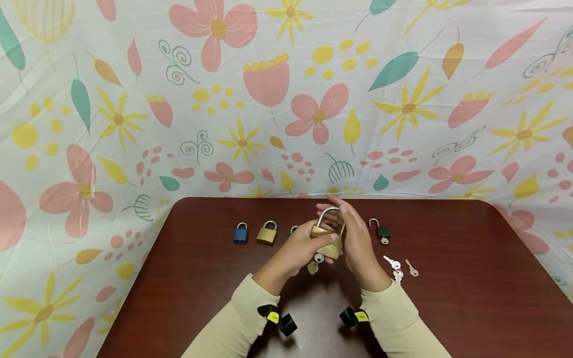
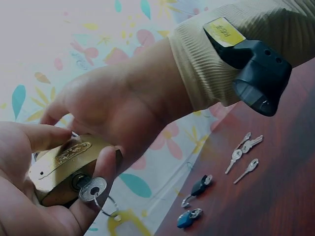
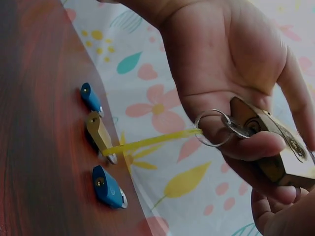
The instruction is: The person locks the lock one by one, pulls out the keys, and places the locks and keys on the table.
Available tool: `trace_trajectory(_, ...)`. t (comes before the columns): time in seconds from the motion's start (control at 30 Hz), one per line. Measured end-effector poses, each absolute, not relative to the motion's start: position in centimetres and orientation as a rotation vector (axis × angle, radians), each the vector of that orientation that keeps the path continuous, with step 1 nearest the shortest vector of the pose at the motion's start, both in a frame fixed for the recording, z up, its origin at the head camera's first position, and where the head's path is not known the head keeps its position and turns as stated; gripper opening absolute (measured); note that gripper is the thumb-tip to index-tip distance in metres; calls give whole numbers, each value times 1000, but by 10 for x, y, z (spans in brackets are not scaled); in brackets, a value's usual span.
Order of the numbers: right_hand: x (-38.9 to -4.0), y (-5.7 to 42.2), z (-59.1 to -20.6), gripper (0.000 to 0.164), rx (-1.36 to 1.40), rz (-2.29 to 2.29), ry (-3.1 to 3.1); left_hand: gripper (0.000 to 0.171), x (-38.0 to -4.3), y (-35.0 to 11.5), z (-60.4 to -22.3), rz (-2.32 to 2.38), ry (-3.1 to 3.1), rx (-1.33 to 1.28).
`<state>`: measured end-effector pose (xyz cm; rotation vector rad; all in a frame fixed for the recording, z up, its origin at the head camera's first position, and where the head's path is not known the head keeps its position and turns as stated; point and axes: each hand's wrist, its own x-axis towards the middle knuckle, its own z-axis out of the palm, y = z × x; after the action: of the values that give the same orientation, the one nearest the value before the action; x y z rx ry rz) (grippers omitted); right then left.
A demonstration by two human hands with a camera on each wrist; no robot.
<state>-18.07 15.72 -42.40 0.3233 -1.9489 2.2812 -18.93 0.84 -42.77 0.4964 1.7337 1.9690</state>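
Observation:
My left hand (image 1: 297, 251) grips a large brass padlock (image 1: 333, 248) by its body, the thumb lying across the front. A key (image 2: 92, 189) sits in the bottom of that padlock, and from its ring (image 3: 209, 129) hangs a yellow tag (image 1: 313, 268). On the other side, my right hand (image 1: 358, 241) curls around the shackle (image 1: 330, 209) and the side of the body, part of its fingers hidden behind the padlock. The steel shackle stands up between both hands. The right palm also shows in the left wrist view, facing the padlock.
On the dark wooden table (image 1: 197, 278) stand a blue padlock (image 1: 240, 233), a smaller brass one (image 1: 266, 233) and a teal-blue one (image 3: 108, 187). A black padlock (image 1: 383, 231) with its shackle swung out holds a key. Loose keys (image 1: 394, 263) lie at right, before a flowered cloth (image 1: 286, 124).

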Motion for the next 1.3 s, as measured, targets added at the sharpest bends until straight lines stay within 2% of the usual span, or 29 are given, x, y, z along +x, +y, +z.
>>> trace_trajectory(0.33, -181, 152, -427, 61, 271, 2351, -2032, 37, -196, -2, -414, 2200, 1659, 379)
trace_trajectory(0.67, -179, 141, -429, 60, 258, 2360, -2207, 31, -200, -14, -406, 2283, 1826, 278)
trace_trajectory(0.8, -177, 139, -430, 60, 298, 2412, -2230, 34, -200, -15, -406, 2354, 1776, 320)
trace_trajectory(1.17, -174, 131, -432, 40, 337, 2435, -2250, 33, -204, -18, -409, 2509, 1733, 316)
trace_trajectory(1.3, -171, 130, -428, 31, 323, 2447, -2268, 37, -204, -16, -410, 2487, 1727, 324)
